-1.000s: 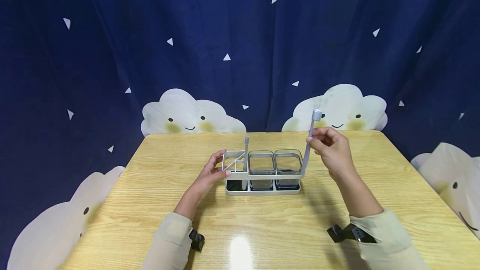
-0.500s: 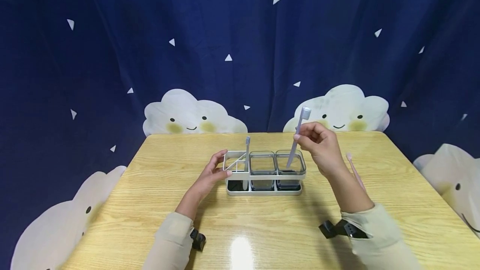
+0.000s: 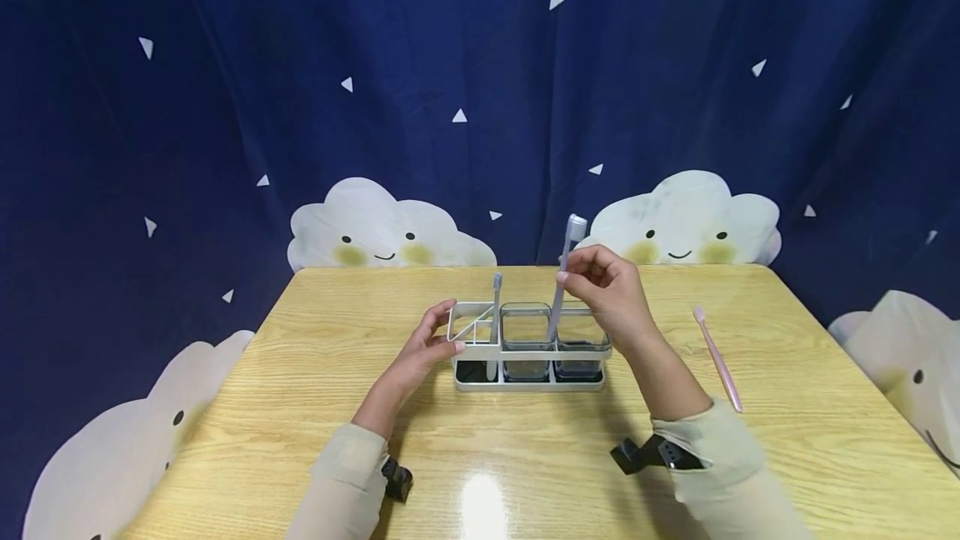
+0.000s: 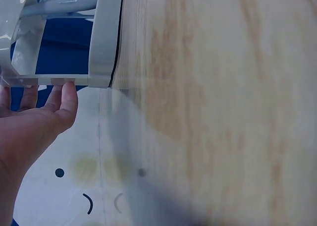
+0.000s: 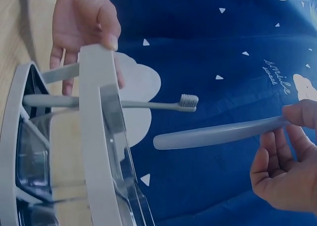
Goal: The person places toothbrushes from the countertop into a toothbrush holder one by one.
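A white toothbrush holder (image 3: 525, 385) stands on the table with two clear square cups in its middle and right places. My left hand (image 3: 420, 350) holds its left end, thumb at the front rail and fingers along the side; the fingers (image 4: 68, 98) show against the frame in the left wrist view. A grey toothbrush (image 5: 163, 106) stands head up in the divided left section. Between thumb and fingertips, my right hand (image 3: 611, 294) pinches a lavender toothbrush (image 5: 213, 136), head up. Its handle end is above the holder, overlapping the gap between the two cups in the head view.
A pink toothbrush (image 3: 718, 361) lies on the wooden table (image 3: 337, 307) to the right of my right arm. Behind the table hangs a dark blue curtain (image 3: 420, 40) with white triangles and cloud faces.
My right hand has carried the lavender toothbrush left, from beyond the holder's right end to over the cups. The pink toothbrush has come into sight from behind the arm. My left hand stays put.
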Action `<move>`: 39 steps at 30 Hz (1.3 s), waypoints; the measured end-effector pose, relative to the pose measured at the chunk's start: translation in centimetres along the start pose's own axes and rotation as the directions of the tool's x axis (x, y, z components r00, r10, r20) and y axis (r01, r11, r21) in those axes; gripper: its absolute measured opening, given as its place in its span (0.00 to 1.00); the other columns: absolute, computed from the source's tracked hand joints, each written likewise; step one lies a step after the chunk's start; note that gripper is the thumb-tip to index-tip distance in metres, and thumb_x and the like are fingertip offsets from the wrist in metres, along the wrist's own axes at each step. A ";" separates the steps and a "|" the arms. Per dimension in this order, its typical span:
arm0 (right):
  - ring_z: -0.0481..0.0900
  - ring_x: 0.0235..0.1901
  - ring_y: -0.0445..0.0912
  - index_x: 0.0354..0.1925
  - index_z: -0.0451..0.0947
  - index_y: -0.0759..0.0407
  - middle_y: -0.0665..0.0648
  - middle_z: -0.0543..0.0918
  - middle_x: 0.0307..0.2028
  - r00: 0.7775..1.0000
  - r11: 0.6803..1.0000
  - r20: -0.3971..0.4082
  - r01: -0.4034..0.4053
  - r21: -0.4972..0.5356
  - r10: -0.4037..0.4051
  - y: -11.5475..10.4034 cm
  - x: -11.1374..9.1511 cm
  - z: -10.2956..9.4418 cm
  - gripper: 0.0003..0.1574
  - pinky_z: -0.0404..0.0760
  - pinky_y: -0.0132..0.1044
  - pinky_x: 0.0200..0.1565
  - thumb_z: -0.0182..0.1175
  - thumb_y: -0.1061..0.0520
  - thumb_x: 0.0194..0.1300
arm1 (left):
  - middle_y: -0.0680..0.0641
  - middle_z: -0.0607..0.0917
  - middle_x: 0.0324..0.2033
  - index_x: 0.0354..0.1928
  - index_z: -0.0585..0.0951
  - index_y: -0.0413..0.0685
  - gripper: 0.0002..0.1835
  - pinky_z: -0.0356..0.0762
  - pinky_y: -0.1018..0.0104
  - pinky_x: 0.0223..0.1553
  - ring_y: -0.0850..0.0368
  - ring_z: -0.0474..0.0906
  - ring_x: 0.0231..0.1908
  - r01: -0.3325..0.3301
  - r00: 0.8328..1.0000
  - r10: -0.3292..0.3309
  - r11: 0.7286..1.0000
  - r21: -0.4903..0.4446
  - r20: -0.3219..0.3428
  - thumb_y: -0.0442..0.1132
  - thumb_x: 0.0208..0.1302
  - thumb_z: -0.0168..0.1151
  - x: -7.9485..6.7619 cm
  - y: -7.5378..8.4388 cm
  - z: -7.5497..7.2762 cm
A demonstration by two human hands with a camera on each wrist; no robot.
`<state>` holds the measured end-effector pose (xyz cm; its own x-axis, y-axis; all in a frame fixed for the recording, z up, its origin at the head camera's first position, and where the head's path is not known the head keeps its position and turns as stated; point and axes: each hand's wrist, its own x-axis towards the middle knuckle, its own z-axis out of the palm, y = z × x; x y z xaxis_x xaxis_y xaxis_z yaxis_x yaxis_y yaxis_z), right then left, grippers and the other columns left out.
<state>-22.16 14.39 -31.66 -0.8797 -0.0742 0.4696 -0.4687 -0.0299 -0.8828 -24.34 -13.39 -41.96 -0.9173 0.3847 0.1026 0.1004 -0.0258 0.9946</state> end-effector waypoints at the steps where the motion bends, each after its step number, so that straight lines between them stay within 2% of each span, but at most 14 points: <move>1: 0.75 0.31 0.42 0.40 0.73 0.71 0.52 0.77 0.31 1.000 1.000 0.002 -0.001 -0.002 0.001 0.1 0.1 0.2 0.10 0.77 0.30 0.35 0.60 0.70 0.58 | 0.33 0.58 0.63 0.70 0.52 0.43 0.38 0.69 0.61 0.49 0.49 0.70 0.48 -0.001 1.000 0.001 1.000 -0.002 0.002 0.26 0.60 0.56 0.0 0.0 0.0; 4: 0.75 0.31 0.42 0.40 0.72 0.73 0.53 0.77 0.31 1.000 1.000 0.017 0.000 -0.003 0.000 0.4 0.3 0.7 0.10 0.77 0.30 0.35 0.59 0.70 0.58 | 0.34 0.58 0.63 0.70 0.53 0.44 0.38 0.69 0.61 0.49 0.49 0.70 0.49 0.003 1.000 -0.003 1.000 0.000 -0.001 0.27 0.60 0.56 -0.1 0.0 0.0; 10: 0.74 0.30 0.43 0.40 0.72 0.74 0.54 0.77 0.31 0.999 1.000 0.052 0.001 0.022 -0.002 0.6 0.6 1.8 0.11 0.76 0.30 0.34 0.60 0.70 0.57 | 0.36 0.58 0.62 0.70 0.52 0.45 0.38 0.68 0.62 0.49 0.38 0.66 0.53 0.008 1.000 -0.008 1.000 0.001 0.005 0.27 0.61 0.56 -0.1 0.2 0.1; 12: 0.74 0.30 0.43 0.40 0.72 0.74 0.53 0.77 0.31 0.998 1.000 0.062 -0.001 0.026 -0.001 0.6 0.7 2.2 0.11 0.76 0.30 0.34 0.60 0.70 0.57 | 0.35 0.58 0.63 0.71 0.52 0.44 0.38 0.68 0.62 0.49 0.39 0.66 0.53 0.008 1.000 -0.008 1.000 0.002 0.007 0.28 0.61 0.56 -0.1 0.3 0.1; 16: 0.74 0.29 0.44 0.39 0.73 0.73 0.53 0.77 0.30 0.997 1.000 0.073 0.000 0.025 -0.001 0.8 0.9 2.9 0.10 0.74 0.30 0.32 0.60 0.70 0.57 | 0.32 0.56 0.64 0.71 0.51 0.44 0.38 0.68 0.62 0.49 0.48 0.68 0.49 0.009 1.000 -0.009 1.000 0.005 0.011 0.28 0.60 0.56 -0.1 0.2 0.0; 19: 0.73 0.29 0.45 0.38 0.74 0.71 0.55 0.77 0.30 0.997 1.000 0.081 -0.005 0.024 0.003 1.1 1.1 3.5 0.09 0.73 0.31 0.31 0.60 0.69 0.57 | 0.32 0.56 0.64 0.70 0.52 0.46 0.38 0.68 0.62 0.49 0.51 0.69 0.48 0.010 1.000 -0.010 1.000 -0.006 0.010 0.27 0.60 0.56 0.4 -0.6 -0.4; 23: 0.73 0.28 0.45 0.38 0.74 0.70 0.59 0.78 0.31 0.995 1.000 0.103 -0.005 0.015 0.004 1.6 1.4 4.4 0.09 0.72 0.31 0.29 0.61 0.69 0.57 | 0.33 0.56 0.64 0.71 0.53 0.49 0.38 0.68 0.61 0.49 0.50 0.69 0.49 0.005 1.000 -0.005 1.000 -0.023 -0.001 0.27 0.60 0.56 0.9 -1.9 -0.8; 26: 0.73 0.27 0.45 0.38 0.74 0.70 0.61 0.79 0.31 0.994 1.000 0.112 0.001 0.014 -0.002 1.8 1.5 5.0 0.08 0.72 0.31 0.29 0.61 0.68 0.58 | 0.34 0.58 0.64 0.70 0.54 0.50 0.38 0.68 0.60 0.49 0.48 0.69 0.49 -0.006 1.000 0.005 1.000 -0.029 -0.015 0.28 0.60 0.57 1.0 -2.3 -0.8; 34: 0.74 0.28 0.44 0.36 0.74 0.70 0.61 0.79 0.31 0.997 1.000 0.080 0.011 0.021 -0.013 2.9 1.8 6.3 0.08 0.72 0.31 0.30 0.61 0.69 0.57 | 0.38 0.62 0.62 0.69 0.58 0.54 0.38 0.69 0.59 0.49 0.44 0.70 0.50 -0.027 0.999 0.026 0.999 -0.035 -0.031 0.30 0.57 0.60 1.1 -2.6 -0.8; 39: 0.72 0.26 0.44 0.35 0.75 0.69 0.57 0.79 0.29 0.998 1.000 0.067 0.007 -0.002 -0.007 4.2 1.5 6.9 0.07 0.72 0.31 0.28 0.61 0.69 0.56 | 0.38 0.61 0.62 0.70 0.56 0.52 0.38 0.69 0.59 0.49 0.41 0.68 0.52 -0.019 1.000 0.018 0.999 -0.042 -0.020 0.29 0.59 0.59 1.1 -2.6 -0.8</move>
<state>-24.90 7.27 -34.71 -0.8693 -0.1406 0.4738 -0.4748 -0.0288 -0.8796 -25.91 -13.67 -44.45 -0.9229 0.3657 0.1205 0.1011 -0.0720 0.9923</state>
